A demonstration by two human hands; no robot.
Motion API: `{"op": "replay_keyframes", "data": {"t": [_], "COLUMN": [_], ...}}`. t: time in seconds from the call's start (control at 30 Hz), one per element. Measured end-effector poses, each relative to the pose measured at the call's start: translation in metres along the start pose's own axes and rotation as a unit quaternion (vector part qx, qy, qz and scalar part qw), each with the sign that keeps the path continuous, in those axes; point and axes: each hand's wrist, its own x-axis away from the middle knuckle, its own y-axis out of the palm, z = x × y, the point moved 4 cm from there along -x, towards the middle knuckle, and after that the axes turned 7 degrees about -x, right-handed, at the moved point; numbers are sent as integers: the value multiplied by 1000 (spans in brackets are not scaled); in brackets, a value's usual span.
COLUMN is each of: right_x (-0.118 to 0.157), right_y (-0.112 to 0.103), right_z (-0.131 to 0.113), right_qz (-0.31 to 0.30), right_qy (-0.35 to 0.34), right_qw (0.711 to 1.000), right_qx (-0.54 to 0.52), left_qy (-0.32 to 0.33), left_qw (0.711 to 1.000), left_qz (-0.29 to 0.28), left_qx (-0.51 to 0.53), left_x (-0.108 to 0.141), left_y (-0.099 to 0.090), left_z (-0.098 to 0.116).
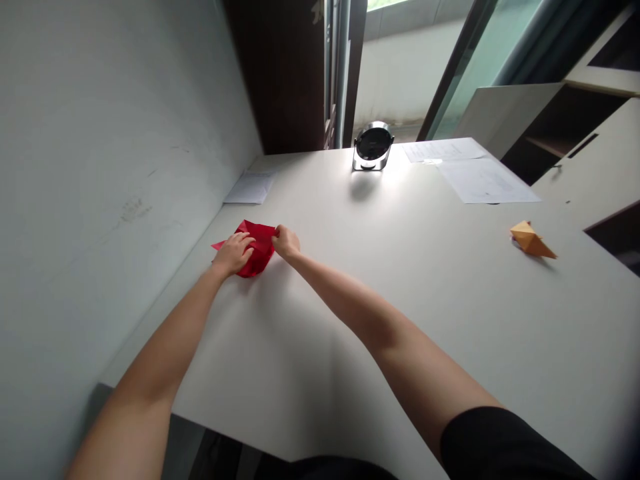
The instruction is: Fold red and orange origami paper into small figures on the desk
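A piece of folded red paper point(257, 247) lies on the white table near the wall, its corners and creased flaps standing up a little. My left hand point(235, 252) rests on the paper's left part, fingers spread and the thumb apart from them. At the right edge, my right hand point(286, 241) pinches a corner of the red paper between thumb and fingers. Part of the paper's left side is hidden under my left hand.
The white table point(400, 267) borders a grey wall point(125, 167) on the left. Toward the back are a white envelope-like sheet point(250, 188), a round dark device on a metal stand point(373, 147) and printed sheets point(485, 180). An orange folded paper piece point(531, 240) sits at right.
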Motion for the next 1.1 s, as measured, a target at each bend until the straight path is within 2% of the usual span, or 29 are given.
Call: {"op": "replay_keyframes", "data": {"t": [0.07, 0.17, 0.23, 0.3, 0.37, 0.43, 0.47, 0.53, 0.57, 0.63, 0.7, 0.77, 0.83, 0.93, 1.03, 1.1], "right_x": [2, 9, 17, 28, 41, 55, 63, 84, 95, 117, 137, 154, 165, 170, 170, 166], "right_y": [-5, -19, -41, -73, -120, -182, -218, -297, -335, -402, -457, -494, -514, -519, -512, -502], "right_z": [10, 24, 35, 51, 74, 101, 114, 134, 143, 164, 186, 209, 231, 251, 251, 240], "right_qz": [-9, -30, -25, -15, 7, 58, 101, 237, 284, 341, 381, 426, 473, 495, 526, 508], "right_qy": [-6, -8, -28, -70, -92, -81, -75, -98, -100, -93, -114, -146, -141, -106, -31, -10], "right_qw": [1000, 999, 999, 997, 995, 994, 990, 963, 950, 932, 917, 893, 870, 861, 847, 858], "right_qx": [13, 12, 10, 15, 24, 47, 60, 77, 82, 80, 38, 5, 18, 40, 71, 78], "left_qy": [-26, -89, -115, -113, -116, -119, -125, -125, -124, -106, -81, -75, -87, -123, -116, -87], "left_qw": [999, 989, 987, 988, 988, 988, 987, 987, 988, 990, 992, 992, 991, 988, 992, 996], "left_qz": [-41, -113, -107, -101, -102, -98, -98, -96, -95, -97, -98, -101, -102, -91, -43, 15], "left_qx": [11, 23, 22, 21, 14, 7, 2, -3, -3, -3, -1, 1, 2, -2, -3, 15], "left_x": [-13, -17, -13, -9, -7, -7, -8, -11, -12, -13, -13, -14, -16, -21, -23, -22], "left_y": [24, 55, 65, 70, 73, 77, 79, 84, 86, 87, 85, 82, 79, 77, 69, 56], "left_z": [7, 13, 17, 19, 16, 11, 8, 7, 9, 21, 38, 50, 53, 43, 39, 50]}}
